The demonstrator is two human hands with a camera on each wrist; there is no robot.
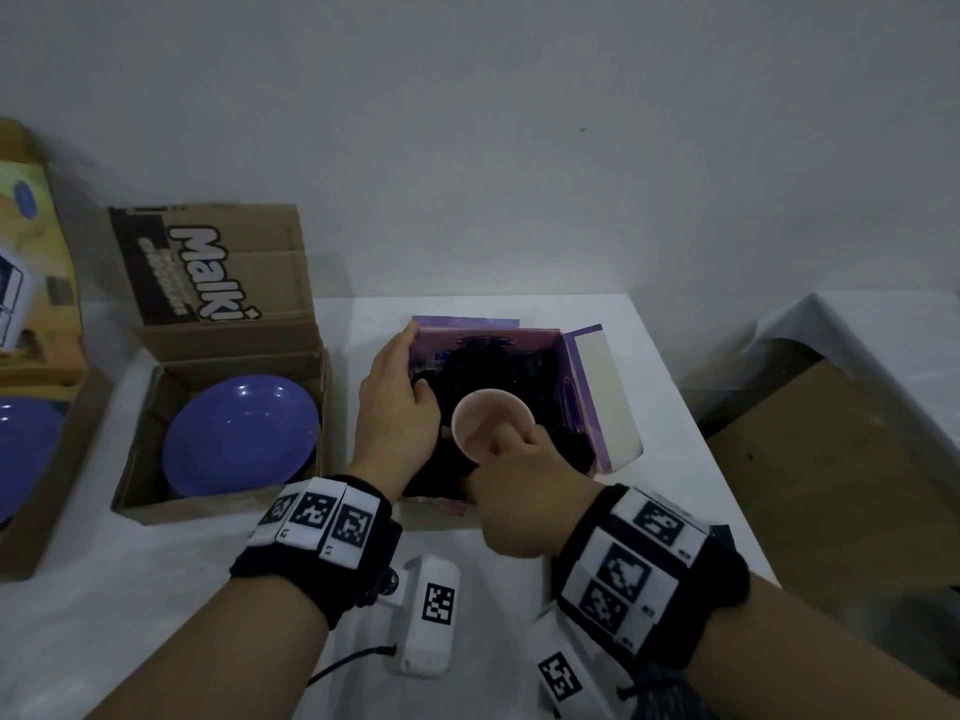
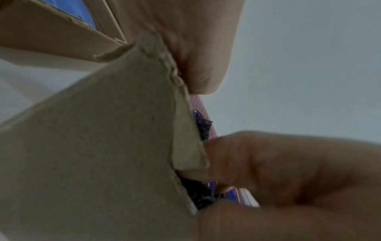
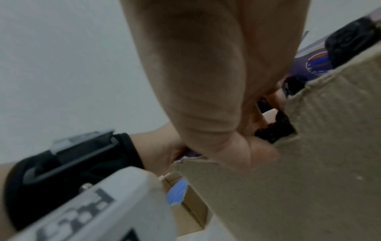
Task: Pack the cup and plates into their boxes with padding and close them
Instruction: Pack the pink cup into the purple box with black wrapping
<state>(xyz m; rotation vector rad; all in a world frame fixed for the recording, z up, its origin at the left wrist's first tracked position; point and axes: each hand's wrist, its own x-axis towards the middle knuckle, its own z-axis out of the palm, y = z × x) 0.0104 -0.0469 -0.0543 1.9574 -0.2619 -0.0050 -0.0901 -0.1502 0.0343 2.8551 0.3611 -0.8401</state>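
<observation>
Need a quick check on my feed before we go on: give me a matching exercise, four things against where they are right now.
Things:
1. cup
2. blue plate
3. left hand
4. black padding

Places:
A. lying in the brown cardboard box
B. lining the purple box
C. gripped by the right hand
D. on the purple box's left wall

Pairs: 1-C, 2-A, 3-D, 4-B

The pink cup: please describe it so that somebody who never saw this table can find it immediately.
On the white table, look at the purple box in the middle, right of the two cardboard boxes with blue plates. Inside it, on black padding, is the pink cup, held by the right hand. It is the only pink, round thing there.
</observation>
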